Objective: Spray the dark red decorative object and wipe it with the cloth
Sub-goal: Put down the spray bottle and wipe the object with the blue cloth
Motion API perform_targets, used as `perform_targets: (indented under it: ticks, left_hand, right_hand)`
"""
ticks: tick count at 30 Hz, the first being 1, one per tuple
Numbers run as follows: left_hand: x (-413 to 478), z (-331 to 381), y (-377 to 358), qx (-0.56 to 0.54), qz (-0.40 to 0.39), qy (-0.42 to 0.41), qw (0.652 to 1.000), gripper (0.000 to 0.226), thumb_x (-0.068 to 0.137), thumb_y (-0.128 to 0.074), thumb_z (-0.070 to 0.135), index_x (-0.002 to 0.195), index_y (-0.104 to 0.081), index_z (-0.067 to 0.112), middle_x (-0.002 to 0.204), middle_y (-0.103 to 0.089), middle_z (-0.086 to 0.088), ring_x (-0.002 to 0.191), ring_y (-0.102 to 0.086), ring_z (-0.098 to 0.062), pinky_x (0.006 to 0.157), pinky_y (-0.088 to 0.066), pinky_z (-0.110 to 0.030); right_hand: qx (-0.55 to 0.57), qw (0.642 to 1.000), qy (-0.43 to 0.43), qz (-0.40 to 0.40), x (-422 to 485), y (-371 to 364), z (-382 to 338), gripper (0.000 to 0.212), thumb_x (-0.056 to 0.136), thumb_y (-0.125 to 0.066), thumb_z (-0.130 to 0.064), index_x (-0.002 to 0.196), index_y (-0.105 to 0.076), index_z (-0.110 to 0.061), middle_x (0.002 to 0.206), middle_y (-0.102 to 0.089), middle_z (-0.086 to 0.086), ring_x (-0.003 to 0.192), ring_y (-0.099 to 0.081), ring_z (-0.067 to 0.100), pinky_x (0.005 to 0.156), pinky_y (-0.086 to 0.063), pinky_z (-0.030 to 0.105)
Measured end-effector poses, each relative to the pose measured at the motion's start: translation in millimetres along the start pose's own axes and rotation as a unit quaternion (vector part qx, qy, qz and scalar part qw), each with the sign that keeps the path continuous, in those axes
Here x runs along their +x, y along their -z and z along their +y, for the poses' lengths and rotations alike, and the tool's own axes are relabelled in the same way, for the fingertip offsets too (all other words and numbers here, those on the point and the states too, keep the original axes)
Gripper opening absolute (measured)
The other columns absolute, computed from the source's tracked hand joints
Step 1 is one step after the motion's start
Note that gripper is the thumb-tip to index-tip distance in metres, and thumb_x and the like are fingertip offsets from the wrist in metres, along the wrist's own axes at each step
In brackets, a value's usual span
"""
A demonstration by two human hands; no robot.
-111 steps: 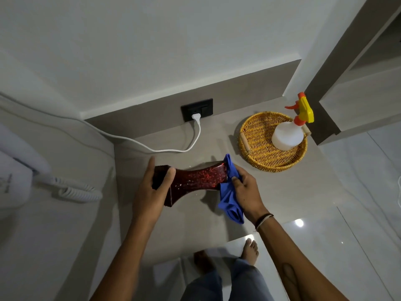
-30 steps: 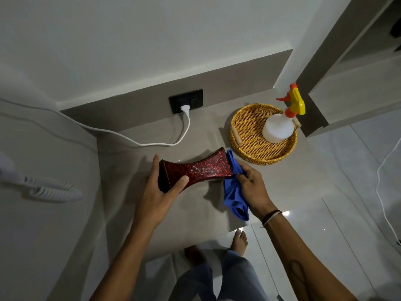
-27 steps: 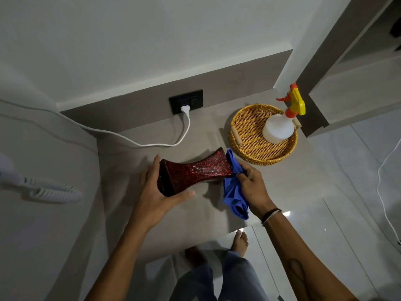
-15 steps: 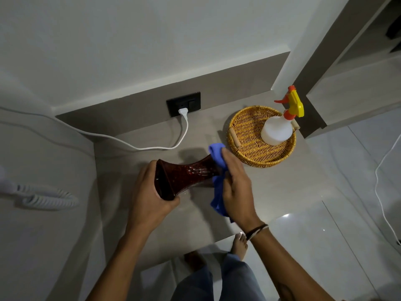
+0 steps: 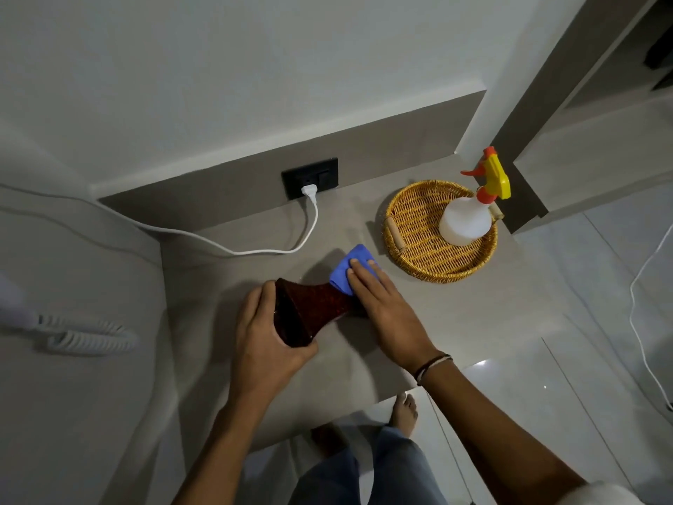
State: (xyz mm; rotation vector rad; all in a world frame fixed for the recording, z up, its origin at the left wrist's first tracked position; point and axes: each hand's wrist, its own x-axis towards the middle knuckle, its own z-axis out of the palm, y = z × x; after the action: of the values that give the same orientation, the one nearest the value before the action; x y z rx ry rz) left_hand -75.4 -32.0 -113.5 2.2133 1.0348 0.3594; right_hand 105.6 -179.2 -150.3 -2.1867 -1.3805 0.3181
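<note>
Grey tabletop (image 5: pixel 455 311) set in a corner: white wall above, grey backsplash with a black socket (image 5: pixel 310 176), white plug and cable (image 5: pixel 233 249) trailing off left. Glossy pale floor tiles to the right and below the front edge. Coiled white cord (image 5: pixel 87 338) lies on the lower grey surface at left.

Dark red decorative object (image 5: pixel 309 311) lies on its side mid-tabletop, flared end toward the camera. Left hand (image 5: pixel 266 344) has its grip clamped around that flared end. Right hand (image 5: pixel 386 308) lies flat, fingers together, pressing the blue cloth (image 5: pixel 346 267) onto the object's far end.

Wicker tray (image 5: pixel 411 227) sits to the right, well apart from the object; spray bottle (image 5: pixel 466 220) stands in it, white body, yellow and orange head.

Hidden: object's far end under cloth and hand, most of the cloth too. Device on the coiled cord is cut off at the left edge. Can't tell if the object is wet.
</note>
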Motion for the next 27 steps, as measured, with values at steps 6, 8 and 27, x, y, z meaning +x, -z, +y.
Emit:
perform_targets:
  ticks: [6,8,27]
  left_hand:
    - [7.9,12.7,6.0,-0.026,-0.005,-0.005,1.000,0.076,0.059,-0.088,0.021,0.131,-0.068,0.004,0.127,-0.069,-0.015,0.116,-0.068,-0.040,0.102,-0.056,-0.059]
    - [8.4,6.4,8.6,0.005,0.000,-0.008,1.000,0.075,0.056,-0.090,0.020,0.126,-0.066,0.003,0.121,-0.068,-0.016,0.110,-0.067,-0.041,0.096,-0.057,-0.059]
    - [1.1,15.0,14.5,0.021,-0.006,-0.001,1.000,0.100,0.053,-0.101,0.019,0.143,-0.059,0.005,0.133,-0.061,-0.013,0.119,-0.063,-0.037,0.097,-0.058,-0.052]
  right_hand:
    - [0.158,0.985,0.068,-0.005,-12.4,-24.3,-74.0,0.071,0.103,-0.042,-0.002,0.170,-0.020,-0.010,0.182,-0.011,0.007,0.169,-0.011,0.027,0.137,-0.018,0.047]
    - [0.128,0.987,0.096,-0.014,-14.6,-23.5,-57.6,0.073,0.101,-0.047,0.003,0.169,-0.023,-0.007,0.181,-0.013,0.011,0.169,-0.009,0.031,0.136,-0.020,0.050]
    - [-0.051,0.995,-0.029,-0.078,5.5,3.8,31.1,0.087,0.099,-0.060,0.013,0.171,-0.017,-0.012,0.181,-0.009,0.010,0.167,-0.013,0.037,0.132,-0.031,0.050]
